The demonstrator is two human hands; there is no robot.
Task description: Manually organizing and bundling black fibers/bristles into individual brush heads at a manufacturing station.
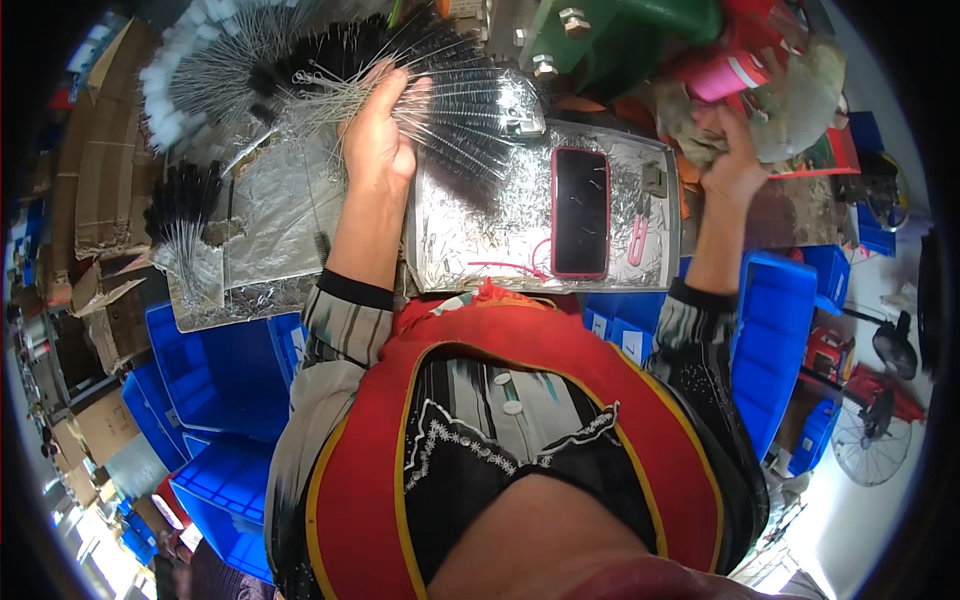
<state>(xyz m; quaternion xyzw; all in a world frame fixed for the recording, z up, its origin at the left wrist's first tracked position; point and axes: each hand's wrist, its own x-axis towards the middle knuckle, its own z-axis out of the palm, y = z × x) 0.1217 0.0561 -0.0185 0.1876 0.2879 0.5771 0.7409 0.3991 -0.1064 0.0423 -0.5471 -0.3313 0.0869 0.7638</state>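
A fan of black brushes (460, 110) lies in the person's left hand (378, 135), the bristled ends spreading out to the right of the fingers and the bare wire stems poking out to the left. The left hand is closed around the stems, thumb and fingers toward the far side. The right hand (735, 160), well apart, has its fingers bent against a crumpled grey-green cloth (690, 135); how firmly it grips cannot be told.

Closest to the body is a red apron (500, 320), with blue bins (775, 340) low on both sides. Just beyond the apron sits the near edge of a shallow white tray (671, 220), spanning the space between the two forearms. Fine metal clippings are scattered in it, along with a phone (580, 213), a pink-handled tool (638, 238) and a pink cord (505, 266). The bristles overhang the tray's far left corner.

Left of the tray, a silvery board (275, 215) stretches past the left forearm; a second brush bundle (185, 215) lies at its outer side. Farther off, a mass of white-tipped brushes (165, 75) fills the left, and a green machine (630, 50) bounds the reach ahead.
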